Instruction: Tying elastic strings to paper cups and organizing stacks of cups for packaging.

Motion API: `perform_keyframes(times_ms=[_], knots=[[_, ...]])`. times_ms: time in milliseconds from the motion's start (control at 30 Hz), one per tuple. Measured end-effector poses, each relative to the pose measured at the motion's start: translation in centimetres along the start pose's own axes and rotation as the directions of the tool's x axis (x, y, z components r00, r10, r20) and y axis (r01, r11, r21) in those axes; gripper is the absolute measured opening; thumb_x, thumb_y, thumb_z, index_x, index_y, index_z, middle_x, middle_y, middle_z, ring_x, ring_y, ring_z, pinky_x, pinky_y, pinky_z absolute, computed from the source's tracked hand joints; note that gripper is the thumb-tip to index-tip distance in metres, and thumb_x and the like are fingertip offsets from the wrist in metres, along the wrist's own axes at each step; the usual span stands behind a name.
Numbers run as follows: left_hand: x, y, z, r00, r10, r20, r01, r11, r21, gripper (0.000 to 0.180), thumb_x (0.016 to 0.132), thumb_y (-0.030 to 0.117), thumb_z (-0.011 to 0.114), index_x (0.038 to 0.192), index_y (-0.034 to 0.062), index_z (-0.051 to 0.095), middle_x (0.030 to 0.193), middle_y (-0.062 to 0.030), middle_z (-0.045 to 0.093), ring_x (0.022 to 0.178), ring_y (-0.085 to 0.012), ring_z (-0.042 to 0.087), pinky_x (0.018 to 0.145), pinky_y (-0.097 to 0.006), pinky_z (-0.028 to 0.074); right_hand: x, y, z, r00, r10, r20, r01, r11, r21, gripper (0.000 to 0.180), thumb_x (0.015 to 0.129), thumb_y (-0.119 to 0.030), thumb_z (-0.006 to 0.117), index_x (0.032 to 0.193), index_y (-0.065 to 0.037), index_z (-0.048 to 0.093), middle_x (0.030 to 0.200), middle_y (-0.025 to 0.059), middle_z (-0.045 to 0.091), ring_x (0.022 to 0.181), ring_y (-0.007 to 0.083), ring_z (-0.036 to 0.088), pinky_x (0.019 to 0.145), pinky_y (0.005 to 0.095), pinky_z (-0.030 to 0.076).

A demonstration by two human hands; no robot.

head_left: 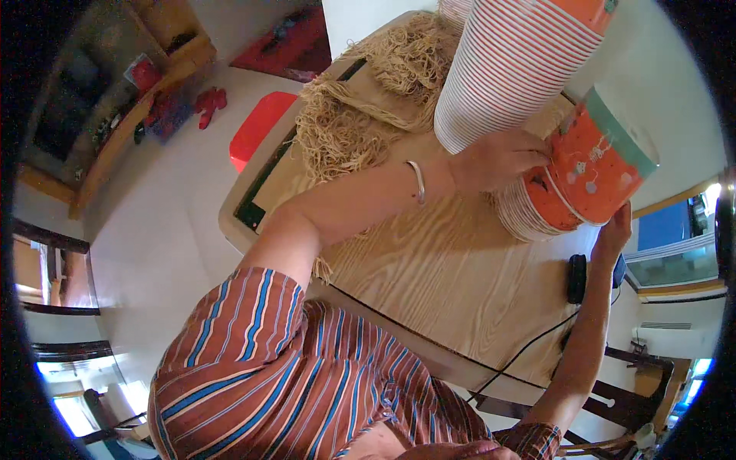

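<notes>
An orange paper bucket [594, 165] with a green band and small printed figures is tilted on its side at the right of the table. My left hand [498, 159], with a silver bangle at the wrist, has its fingers bent together at this bucket's edge. My right hand [618, 228] grips the bucket from its far right side, its fingers partly hidden behind it. Just beneath lies a short stack of nested paper buckets [529, 208], orange inside with white rims. Behind my left hand rises a tall leaning stack of nested paper buckets [514, 65].
Tangled bundles of beige cord [345, 126] lie along the left and far side of the wood-grain table [429, 268]. A black object [576, 279] and a black cable [529, 343] are near its right edge. A red stool [261, 126] stands beyond the left edge.
</notes>
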State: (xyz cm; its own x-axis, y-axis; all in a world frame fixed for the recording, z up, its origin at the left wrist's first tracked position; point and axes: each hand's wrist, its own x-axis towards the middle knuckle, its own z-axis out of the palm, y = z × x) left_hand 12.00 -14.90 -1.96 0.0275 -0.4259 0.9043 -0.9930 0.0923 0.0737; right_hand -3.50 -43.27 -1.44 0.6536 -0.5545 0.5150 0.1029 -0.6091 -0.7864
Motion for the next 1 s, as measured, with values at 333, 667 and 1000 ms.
perform_keyframes(times_ms=[333, 667, 1000], knots=[[-0.8, 0.1, -0.5, 0.999, -0.031, 0.038, 0.032, 0.999, -0.007, 0.022, 0.071, 0.006, 0.064, 0.093, 0.0054, 0.067, 0.100, -0.0088, 0.065, 0.097, -0.0258, 0.061, 0.083, -0.035, 0.053, -0.9, 2.2, -0.2, 0.999, -0.021, 0.046, 0.025, 0.996, -0.082, 0.037, 0.093, -0.010, 0.054, 0.128, 0.002, 0.050, 0.123, 0.0076, 0.058, 0.113, 0.0164, 0.053, 0.098, 0.0321, 0.041], [-1.8, -0.8, 0.4, 0.983, -0.181, -0.018, 0.169, 0.947, -0.271, 0.020, 0.076, 0.009, 0.064, 0.096, 0.0083, 0.067, 0.089, -0.0085, 0.066, 0.085, -0.0271, 0.063, 0.074, -0.038, 0.053, -1.5, 3.3, -0.4, 1.000, 0.026, 0.018, -0.023, 0.991, -0.130, 0.034, 0.091, -0.010, 0.055, 0.122, 0.003, 0.053, 0.121, 0.0074, 0.058, 0.111, 0.0166, 0.053, 0.097, 0.0319, 0.040], [-2.1, -1.1, 0.3, 0.965, -0.256, 0.053, 0.255, 0.878, -0.404, 0.027, 0.080, 0.006, 0.061, 0.106, 0.0088, 0.064, 0.099, -0.0068, 0.068, 0.089, -0.0269, 0.065, 0.079, -0.036, 0.053, -2.2, 5.7, -1.5, 0.997, -0.041, 0.071, 0.030, 0.988, 0.149, 0.040, 0.090, -0.015, 0.062, 0.125, 0.001, 0.052, 0.125, 0.0094, 0.056, 0.114, 0.0199, 0.052, 0.099, 0.0350, 0.040]])
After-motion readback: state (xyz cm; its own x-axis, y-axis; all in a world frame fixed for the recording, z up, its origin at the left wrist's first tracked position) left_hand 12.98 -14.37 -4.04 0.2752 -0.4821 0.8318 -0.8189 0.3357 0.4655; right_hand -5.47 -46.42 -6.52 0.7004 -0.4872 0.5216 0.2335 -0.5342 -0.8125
